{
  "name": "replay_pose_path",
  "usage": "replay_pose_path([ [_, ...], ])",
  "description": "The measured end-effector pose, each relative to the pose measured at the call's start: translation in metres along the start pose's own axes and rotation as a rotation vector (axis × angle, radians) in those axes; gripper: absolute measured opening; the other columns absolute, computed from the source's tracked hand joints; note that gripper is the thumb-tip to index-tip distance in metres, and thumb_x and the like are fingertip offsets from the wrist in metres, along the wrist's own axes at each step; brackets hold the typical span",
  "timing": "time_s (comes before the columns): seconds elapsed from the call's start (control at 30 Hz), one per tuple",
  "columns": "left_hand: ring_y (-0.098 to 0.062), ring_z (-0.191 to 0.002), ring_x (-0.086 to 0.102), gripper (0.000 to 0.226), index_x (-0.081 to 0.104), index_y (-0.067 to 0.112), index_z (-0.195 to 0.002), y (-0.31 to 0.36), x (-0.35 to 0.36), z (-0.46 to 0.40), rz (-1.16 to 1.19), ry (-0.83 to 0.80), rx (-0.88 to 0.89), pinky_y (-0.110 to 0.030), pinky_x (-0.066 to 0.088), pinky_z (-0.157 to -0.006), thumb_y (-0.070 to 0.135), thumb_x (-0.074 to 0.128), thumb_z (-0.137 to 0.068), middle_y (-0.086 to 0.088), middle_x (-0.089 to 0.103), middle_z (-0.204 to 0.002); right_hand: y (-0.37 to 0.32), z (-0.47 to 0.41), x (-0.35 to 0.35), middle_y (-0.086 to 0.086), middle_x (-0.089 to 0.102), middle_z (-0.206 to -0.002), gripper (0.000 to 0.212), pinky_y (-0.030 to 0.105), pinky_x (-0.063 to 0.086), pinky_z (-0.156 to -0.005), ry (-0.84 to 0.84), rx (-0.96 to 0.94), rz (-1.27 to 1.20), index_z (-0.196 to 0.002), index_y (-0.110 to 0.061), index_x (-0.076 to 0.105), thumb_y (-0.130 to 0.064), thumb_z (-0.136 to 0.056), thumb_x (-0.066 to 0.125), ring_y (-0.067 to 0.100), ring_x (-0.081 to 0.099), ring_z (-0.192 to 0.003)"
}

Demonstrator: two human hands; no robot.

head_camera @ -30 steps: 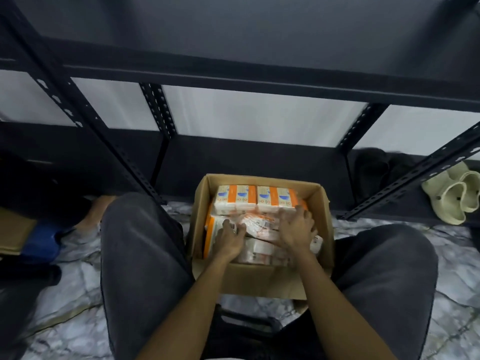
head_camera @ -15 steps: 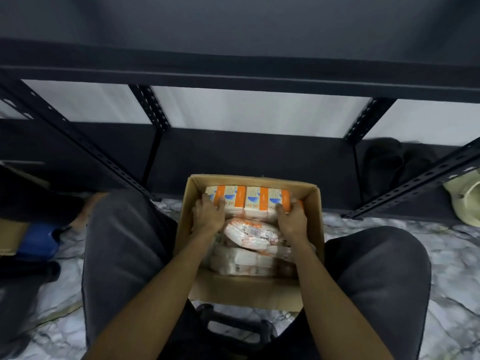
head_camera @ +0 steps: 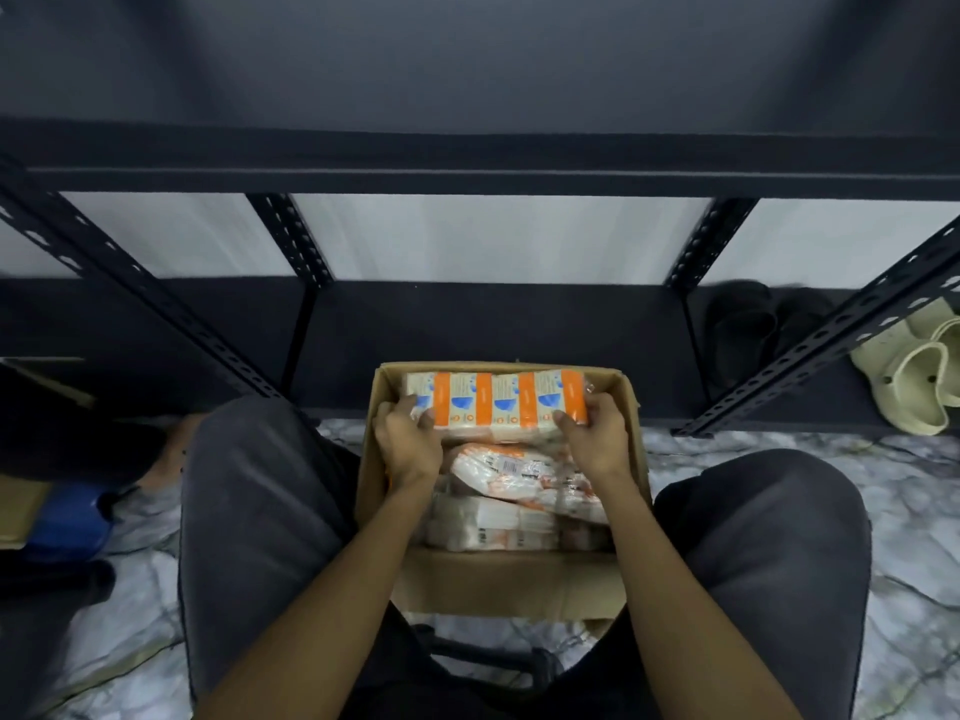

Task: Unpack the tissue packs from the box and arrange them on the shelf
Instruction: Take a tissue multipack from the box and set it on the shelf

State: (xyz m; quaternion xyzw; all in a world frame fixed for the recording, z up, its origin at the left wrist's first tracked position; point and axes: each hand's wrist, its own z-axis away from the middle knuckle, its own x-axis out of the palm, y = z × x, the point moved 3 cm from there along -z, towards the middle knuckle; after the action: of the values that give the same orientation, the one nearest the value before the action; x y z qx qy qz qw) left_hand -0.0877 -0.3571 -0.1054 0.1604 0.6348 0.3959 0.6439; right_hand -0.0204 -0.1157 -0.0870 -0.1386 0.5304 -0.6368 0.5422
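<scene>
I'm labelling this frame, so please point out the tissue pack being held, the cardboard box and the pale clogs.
tissue pack (head_camera: pixel 498 402): head view, middle of its printed face.
cardboard box (head_camera: pixel 509 584): head view, near wall.
pale clogs (head_camera: pixel 914 387): head view, top of the nearer clog.

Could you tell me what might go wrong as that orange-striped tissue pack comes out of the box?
1. Both hands, left hand and right hand, pinch only the ends of the tissue pack; it could sag or slip from the fingers.
2. The loose pack lies tilted right beneath and may shift.
3. The pack sits close to the box far wall, so it could snag there on the way to the shelf.
</scene>
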Motion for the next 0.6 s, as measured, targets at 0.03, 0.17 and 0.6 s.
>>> replay_pose_path([
  [0.03, -0.030, -0.111, 0.061, 0.030, 0.067, 0.005, -0.126, 0.000, -0.008, 0.001, 0.040, 0.021, 0.015, -0.040, 0.054, -0.098, 0.008, 0.065, -0.096, -0.013, 0.058, -0.124, -0.006, 0.008, -0.004, -0.002, 0.067, -0.111, 0.031, 0.009, 0.050, -0.055, 0.024, -0.039, 0.013, -0.121, -0.010, 0.052, -0.009, -0.094, 0.068, 0.016, 0.068, -0.098],
  [0.17, -0.028, -0.110, 0.063, 0.026, 0.070, 0.005, -0.121, 0.013, -0.054, 0.018, 0.095, 0.088, 0.161, -0.042, 0.056, -0.094, 0.004, 0.062, -0.097, -0.011, 0.061, -0.120, -0.027, 0.049, -0.013, -0.018, 0.065, -0.103, 0.028, 0.026, 0.059, -0.082, 0.087, -0.179, 0.022, -0.120, -0.013, 0.056, -0.016, -0.095, 0.068, 0.012, 0.069, -0.099],
  [0.6, -0.012, -0.085, 0.068, 0.018, 0.077, 0.012, -0.110, 0.120, -0.209, 0.058, 0.345, 0.373, 0.536, -0.027, 0.057, -0.077, 0.014, 0.072, -0.093, 0.005, 0.067, -0.094, -0.137, 0.167, -0.069, -0.018, 0.071, -0.099, 0.028, 0.026, 0.059, -0.074, 0.248, -0.504, -0.156, -0.114, -0.029, 0.057, -0.025, -0.092, 0.072, -0.003, 0.070, -0.089],
])
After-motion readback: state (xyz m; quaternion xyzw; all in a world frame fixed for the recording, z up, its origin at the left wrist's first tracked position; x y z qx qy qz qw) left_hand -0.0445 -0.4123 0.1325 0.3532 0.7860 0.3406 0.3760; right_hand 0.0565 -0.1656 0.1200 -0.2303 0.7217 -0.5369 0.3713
